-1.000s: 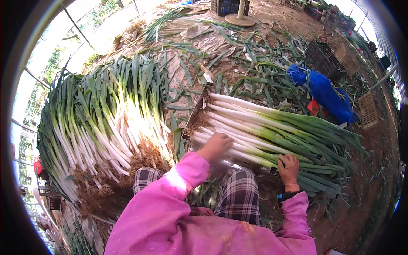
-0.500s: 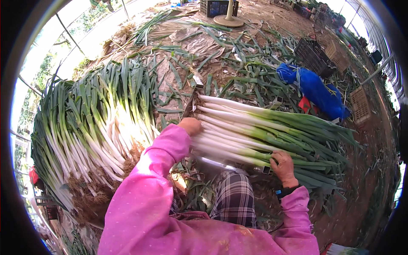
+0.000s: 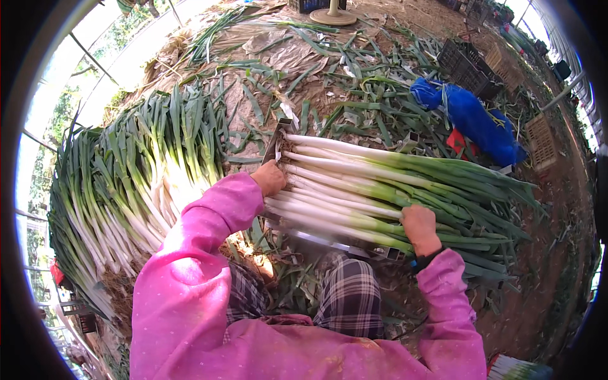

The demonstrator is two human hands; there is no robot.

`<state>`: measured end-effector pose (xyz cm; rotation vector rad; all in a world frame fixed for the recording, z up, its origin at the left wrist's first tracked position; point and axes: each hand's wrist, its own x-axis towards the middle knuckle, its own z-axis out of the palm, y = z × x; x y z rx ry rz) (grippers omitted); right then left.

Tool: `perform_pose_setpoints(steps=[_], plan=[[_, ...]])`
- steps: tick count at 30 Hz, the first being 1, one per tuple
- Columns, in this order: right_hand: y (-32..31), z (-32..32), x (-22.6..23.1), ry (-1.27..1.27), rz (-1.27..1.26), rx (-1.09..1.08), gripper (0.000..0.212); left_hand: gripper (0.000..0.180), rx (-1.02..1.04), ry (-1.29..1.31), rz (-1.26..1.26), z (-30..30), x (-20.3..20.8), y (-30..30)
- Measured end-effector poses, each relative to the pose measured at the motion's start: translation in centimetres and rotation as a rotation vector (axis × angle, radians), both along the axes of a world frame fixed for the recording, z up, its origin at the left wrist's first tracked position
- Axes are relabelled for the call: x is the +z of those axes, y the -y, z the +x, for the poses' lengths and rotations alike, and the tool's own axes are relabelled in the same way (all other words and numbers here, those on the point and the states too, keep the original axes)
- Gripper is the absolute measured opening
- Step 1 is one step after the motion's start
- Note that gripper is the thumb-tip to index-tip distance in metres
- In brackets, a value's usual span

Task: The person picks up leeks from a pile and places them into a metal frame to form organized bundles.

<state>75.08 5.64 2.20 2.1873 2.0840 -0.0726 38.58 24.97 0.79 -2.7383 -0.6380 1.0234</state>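
Observation:
A row of long green onions [image 3: 354, 183], white stalks to the left and green leaves to the right, lies across a low metal rack before my knees. The rack's upright end plate [image 3: 277, 143] stands at their root ends. My left hand [image 3: 270, 178] is closed at the white root ends beside this plate, gripping stalks there; its fingertips are partly hidden. Lower right, my right hand [image 3: 419, 225] is curled over the green part of the near stalks, knuckles up. A big pile of untrimmed green onions [image 3: 136, 171], with brown roots, rests at my left.
Cut green leaves [image 3: 373, 107] litter the ground beyond the rack. A blue net sack [image 3: 472, 120] lies at the right, near a dark plastic crate [image 3: 467, 68] and a tan crate [image 3: 540, 140]. A round stand base [image 3: 332, 16] is at the far side.
My right hand has moved farther onto the green stalks and its fingers have curled in. My left hand has shifted slightly left at the root ends. The whole view has shifted a little.

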Motion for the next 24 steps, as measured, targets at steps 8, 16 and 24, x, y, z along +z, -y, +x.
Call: perform_pose_setpoints(steps=[8,16,24], plan=[[-4.7,-3.9,-3.0,0.013,-0.121,0.353,0.018,0.021,-0.150,-0.075,0.077,-0.4,-0.2,1.5],[-5.0,-4.5,-1.9,-0.324,-0.165,0.222,0.033,0.016,0.438,0.445,0.012,-6.0,5.5,2.3],[-3.9,-1.5,-3.7,-0.358,-0.176,0.224,0.038,0.027,1.009,0.560,0.147,-21.2,1.6,18.0]])
